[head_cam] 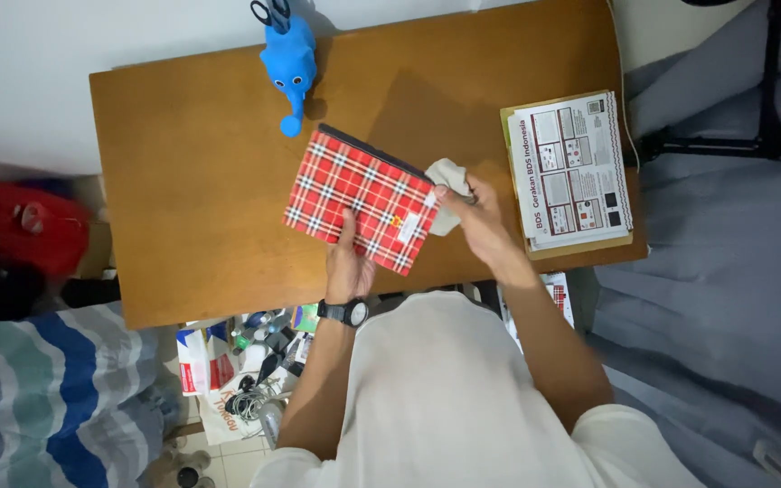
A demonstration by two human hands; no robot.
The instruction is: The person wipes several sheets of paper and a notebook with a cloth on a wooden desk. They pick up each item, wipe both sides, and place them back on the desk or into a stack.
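1. The left hand (pixel 347 262) grips the near edge of a red plaid book (pixel 361 199), thumb on top of the cover and the other fingers hidden beneath it. A black wristwatch (pixel 343 312) sits on that wrist.
2. The right hand (pixel 474 217) is closed around a crumpled grey cloth (pixel 447 185), pressing it against the right corner of the book.
3. The red plaid book is in the middle of the brown worktop (pixel 192 181), turned at a slant, with a dark edge showing along its far side. Whether it rests on the worktop or is held just above it cannot be told.
4. On the far part of the worktop, left of the book, stands a blue elephant-shaped holder (pixel 288 63) with black-handled scissors (pixel 271 13) stuck in its top.
5. At the right end of the worktop lies a printed sheet (pixel 571 167) on a tan board (pixel 580 246).
6. Below the near edge of the worktop, on the left, a heap of cables and small packets (pixel 246 370) covers the floor.
7. At the near left lies a striped blanket (pixel 56 389) in blue, green and grey.
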